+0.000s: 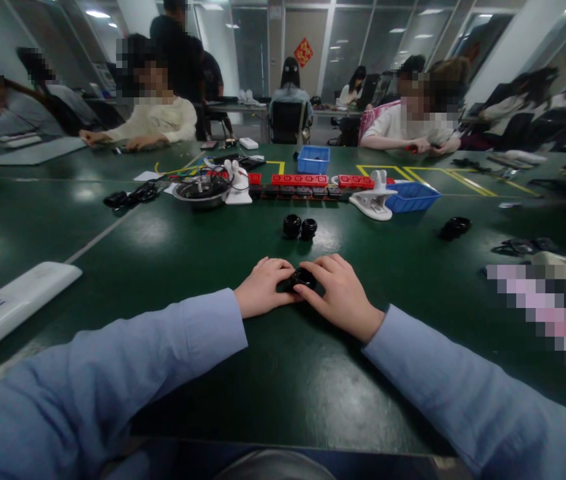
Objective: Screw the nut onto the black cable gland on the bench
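Note:
Both of my hands meet over a small black ring-shaped fitting [305, 277] on the green table. My left hand [264, 287] has its fingers and thumb closed on the left side of the fitting. From the right, my right hand [339, 291] grips the same piece between thumb and fingers. The round opening of the fitting faces up, while its lower part is hidden by my fingers. Just beyond my hands, two similar black fittings [291, 227] stand side by side on the tabletop.
Across the middle runs a red and black row of blocks [300, 180] between white clamps [373, 200]. Blue bins [314, 160], a metal bowl [201, 193] with cables and another black fitting [455, 228] lie around. A white long case [17, 303] is at left. Co-workers sit opposite.

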Motion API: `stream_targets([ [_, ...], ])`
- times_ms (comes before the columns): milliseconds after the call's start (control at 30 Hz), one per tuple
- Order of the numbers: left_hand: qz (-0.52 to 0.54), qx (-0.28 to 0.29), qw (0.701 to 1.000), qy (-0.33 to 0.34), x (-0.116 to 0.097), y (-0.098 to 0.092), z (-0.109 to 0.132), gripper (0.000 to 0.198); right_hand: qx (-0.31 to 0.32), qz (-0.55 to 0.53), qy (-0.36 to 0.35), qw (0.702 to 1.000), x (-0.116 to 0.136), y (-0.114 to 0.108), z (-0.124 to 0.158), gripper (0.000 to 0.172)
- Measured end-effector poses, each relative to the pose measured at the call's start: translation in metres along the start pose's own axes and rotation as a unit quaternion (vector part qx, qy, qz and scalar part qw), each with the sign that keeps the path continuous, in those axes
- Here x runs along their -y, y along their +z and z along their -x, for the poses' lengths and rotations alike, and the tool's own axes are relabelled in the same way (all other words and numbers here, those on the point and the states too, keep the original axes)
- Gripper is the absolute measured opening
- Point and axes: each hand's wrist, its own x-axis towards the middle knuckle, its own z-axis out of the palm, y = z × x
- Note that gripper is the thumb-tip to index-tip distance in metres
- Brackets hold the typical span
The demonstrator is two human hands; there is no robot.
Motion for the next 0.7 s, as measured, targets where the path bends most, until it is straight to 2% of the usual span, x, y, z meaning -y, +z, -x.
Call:
stream_targets([
  [200,-0.008,0.002,1.000,0.003,0.000,0.000,0.000,0.030,0.007,-0.007,-0.013,1.000,0.001,0.001,0.000,0.031],
  [367,-0.018,0.001,1.000,0.003,0.004,0.002,-0.001,0.029,0.037,0.010,-0.038,0.999,0.004,-0.003,-0.002,0.034],
  [500,-0.022,-0.007,1.000,0.003,0.007,0.004,-0.002,0.030,0.060,0.023,-0.069,0.996,0.006,-0.008,-0.003,0.037],
  [700,-0.012,-0.009,1.000,-0.004,0.007,0.004,-0.004,0.029,0.076,-0.016,-0.136,0.988,0.008,-0.012,-0.002,0.035],
])
